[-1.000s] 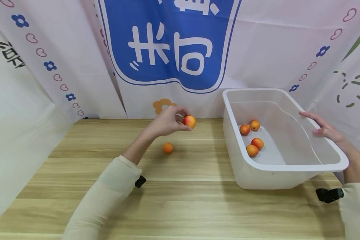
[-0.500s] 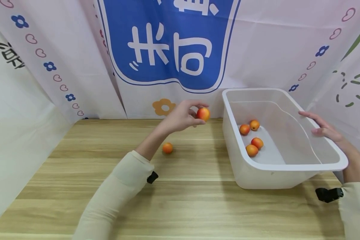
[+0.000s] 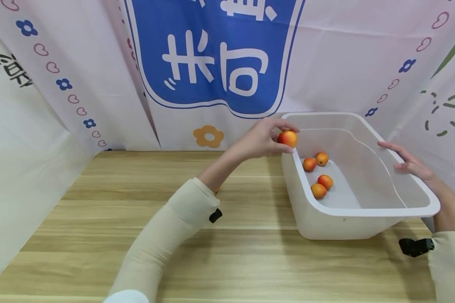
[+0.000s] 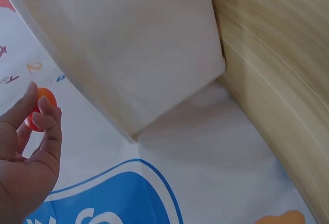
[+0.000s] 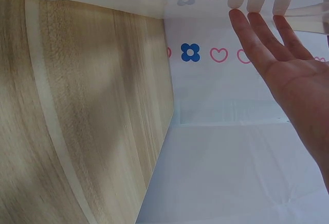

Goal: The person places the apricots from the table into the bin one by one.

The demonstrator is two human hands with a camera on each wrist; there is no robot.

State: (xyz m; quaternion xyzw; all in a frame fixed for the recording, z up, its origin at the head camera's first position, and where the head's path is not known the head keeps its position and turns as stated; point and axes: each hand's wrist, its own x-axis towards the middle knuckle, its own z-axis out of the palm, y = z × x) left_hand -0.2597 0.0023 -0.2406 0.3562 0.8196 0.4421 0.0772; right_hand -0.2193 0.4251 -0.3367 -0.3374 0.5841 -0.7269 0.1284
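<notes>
An orange-red apricot (image 3: pixel 288 138) is pinched between the thumb and fingers of my left hand (image 3: pixel 263 138). It overlaps the left rim of a white plastic bin (image 3: pixel 345 212) in the head view; the left wrist view shows the apricot (image 4: pixel 47 98) beside the bin's outer wall (image 4: pixel 149 44). My right hand (image 3: pixel 415 164) holds the bin's right rim, thumb over the inside. Its fingers lie straight against the outside wall in the right wrist view. Several apricots (image 3: pixel 319 191) rest on the bin's floor. Another apricot (image 3: pixel 217 190) on the table is mostly hidden behind my left forearm.
The bin stands on the right part of a wooden table (image 3: pixel 98 219). Printed cloth (image 3: pixel 326 63) hangs behind the table and along both sides. A small black device (image 3: pixel 416 247) sits at my right wrist, another (image 3: pixel 215 215) at my left.
My left hand has carried the apricot rightward and slightly up, from over the table to the bin's left rim. Its forearm now covers most of the table apricot. My right hand has stayed put.
</notes>
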